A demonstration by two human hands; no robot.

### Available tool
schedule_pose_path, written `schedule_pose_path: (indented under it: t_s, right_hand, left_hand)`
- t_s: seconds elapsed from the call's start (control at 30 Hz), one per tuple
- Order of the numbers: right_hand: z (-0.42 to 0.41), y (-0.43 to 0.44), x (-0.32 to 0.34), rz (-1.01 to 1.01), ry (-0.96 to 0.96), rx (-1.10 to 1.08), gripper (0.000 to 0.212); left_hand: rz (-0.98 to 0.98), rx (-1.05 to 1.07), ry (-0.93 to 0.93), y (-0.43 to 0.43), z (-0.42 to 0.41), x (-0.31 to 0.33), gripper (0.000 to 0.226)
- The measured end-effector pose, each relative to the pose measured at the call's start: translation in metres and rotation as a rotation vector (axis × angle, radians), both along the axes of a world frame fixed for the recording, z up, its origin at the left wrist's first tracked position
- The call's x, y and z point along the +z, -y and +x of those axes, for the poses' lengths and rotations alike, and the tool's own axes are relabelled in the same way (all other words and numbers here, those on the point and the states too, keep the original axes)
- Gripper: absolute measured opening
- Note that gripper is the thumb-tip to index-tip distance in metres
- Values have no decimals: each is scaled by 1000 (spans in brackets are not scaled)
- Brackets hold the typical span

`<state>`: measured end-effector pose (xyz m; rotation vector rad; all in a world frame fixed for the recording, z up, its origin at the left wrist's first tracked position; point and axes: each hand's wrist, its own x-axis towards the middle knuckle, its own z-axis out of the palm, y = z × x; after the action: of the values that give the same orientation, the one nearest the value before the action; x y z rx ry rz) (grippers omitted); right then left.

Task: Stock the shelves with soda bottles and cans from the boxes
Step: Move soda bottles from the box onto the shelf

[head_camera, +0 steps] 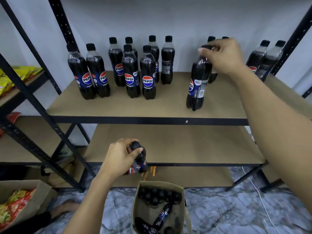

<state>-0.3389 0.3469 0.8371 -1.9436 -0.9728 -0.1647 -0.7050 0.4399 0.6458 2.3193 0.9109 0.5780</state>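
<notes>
My right hand [222,55] grips the neck of a dark Pepsi bottle [197,85] that is tilted, its base on the upper shelf board [168,107]. Several Pepsi bottles [131,71] stand upright in pairs across that shelf, with two more at the far right [263,59]. My left hand [120,157] holds another Pepsi bottle [139,159] by its neck, in the air in front of the lower shelf board [185,146]. Below it, an open cardboard box [182,190] on the floor holds several more bottles, some upright, some lying down.
Black metal uprights [38,105] frame the shelf unit. A neighbouring rack at left carries yellow snack packs [18,73]. A second carton of snack packets [15,203] sits at lower left. A white cable [258,191] runs over the marble floor at right.
</notes>
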Motion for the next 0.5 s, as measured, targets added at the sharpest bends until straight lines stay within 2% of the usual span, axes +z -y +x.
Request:
schedule_pose_path:
  t_s: [0.1, 0.2, 0.4, 0.5]
  right_hand:
    - [25, -25, 5, -115, 66, -10, 35]
    - [49, -47, 2, -178, 43, 0, 35]
    - [74, -76, -5, -139, -63, -65, 41]
    - [79, -82, -8, -172, -38, -116, 42]
  left_hand:
    - [-13, 21, 4, -1, 5, -3, 20]
    - [-31, 36, 11, -5, 10, -5, 21]
    - [-46, 37, 16, -9, 17, -7, 22]
    - [-51, 35, 8, -13, 21, -9, 23]
